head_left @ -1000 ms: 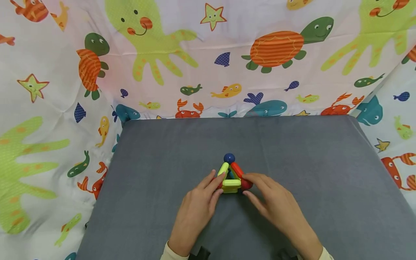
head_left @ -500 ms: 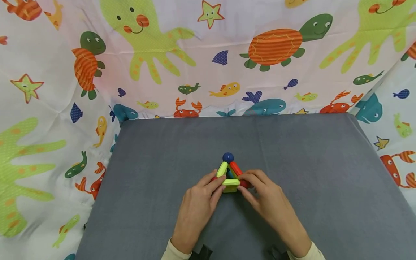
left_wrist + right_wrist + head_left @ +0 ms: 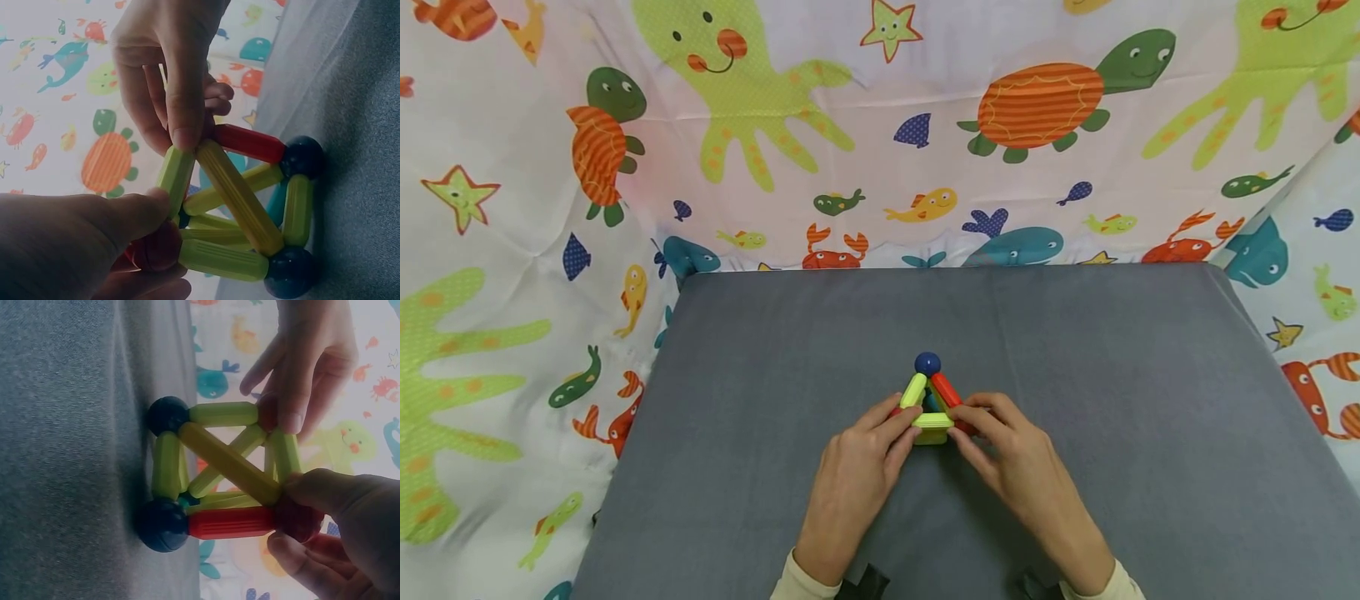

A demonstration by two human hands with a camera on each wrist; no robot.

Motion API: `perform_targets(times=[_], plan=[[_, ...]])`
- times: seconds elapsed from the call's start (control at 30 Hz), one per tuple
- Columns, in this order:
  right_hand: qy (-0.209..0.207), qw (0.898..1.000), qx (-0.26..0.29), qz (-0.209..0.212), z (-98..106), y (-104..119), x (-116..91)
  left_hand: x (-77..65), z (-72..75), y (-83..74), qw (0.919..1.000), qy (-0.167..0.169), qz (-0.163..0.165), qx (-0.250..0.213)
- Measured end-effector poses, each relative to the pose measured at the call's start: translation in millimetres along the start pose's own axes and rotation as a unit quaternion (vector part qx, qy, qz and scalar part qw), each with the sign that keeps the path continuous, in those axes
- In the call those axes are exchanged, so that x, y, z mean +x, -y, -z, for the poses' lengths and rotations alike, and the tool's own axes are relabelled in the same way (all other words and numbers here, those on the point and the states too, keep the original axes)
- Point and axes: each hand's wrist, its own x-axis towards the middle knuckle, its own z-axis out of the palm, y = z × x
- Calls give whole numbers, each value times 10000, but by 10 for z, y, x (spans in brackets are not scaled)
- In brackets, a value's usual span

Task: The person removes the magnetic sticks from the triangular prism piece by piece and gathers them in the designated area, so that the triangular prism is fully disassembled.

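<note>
A frame of magnetic building sticks and balls [image 3: 932, 421] stands on the grey cloth. My left hand [image 3: 850, 483] pinches its near-left red ball [image 3: 159, 247] between thumb and fingers. At the near-right corner, my right hand [image 3: 1030, 475] grips another red ball [image 3: 299, 517], mostly covered in the head view. A yellow-green stick [image 3: 286, 453] joins these two upper balls. Dark blue balls [image 3: 161, 525] sit at the bottom corners, and a yellow stick [image 3: 228, 464] crosses one side diagonally. A red stick [image 3: 946, 389] and a lime stick [image 3: 913, 390] run back to a blue ball [image 3: 928, 363].
A grey cloth-covered table [image 3: 775, 350] lies under the hands. Behind it and along the sides hangs a white curtain [image 3: 865, 150] printed with sea animals. Dark straps [image 3: 865, 582] show at the wrists.
My right hand has moved slightly left, and its thumb and fingers have closed in on the right red ball. The left hand keeps its hold; the frame stays almost where it was.
</note>
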Motion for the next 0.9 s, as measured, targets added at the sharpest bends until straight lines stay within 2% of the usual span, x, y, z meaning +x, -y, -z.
perform_targets(times=[0.17,0.4,0.67,0.9], plan=[[-57,9999,131,-7,-31,-23,-32,4,-8,3,10000,-17,-6,26],[-494,9982,267,200,-91,-69,-81,-3,-11,8,10000,-10,1,36],[-663,9962,526,180,-142,-80,-90,-5,-12,-7,10000,-56,-9,-53],[-929,9937,28,631,-183,-113,-109,-8,-12,-22,10000,-18,-3,17]])
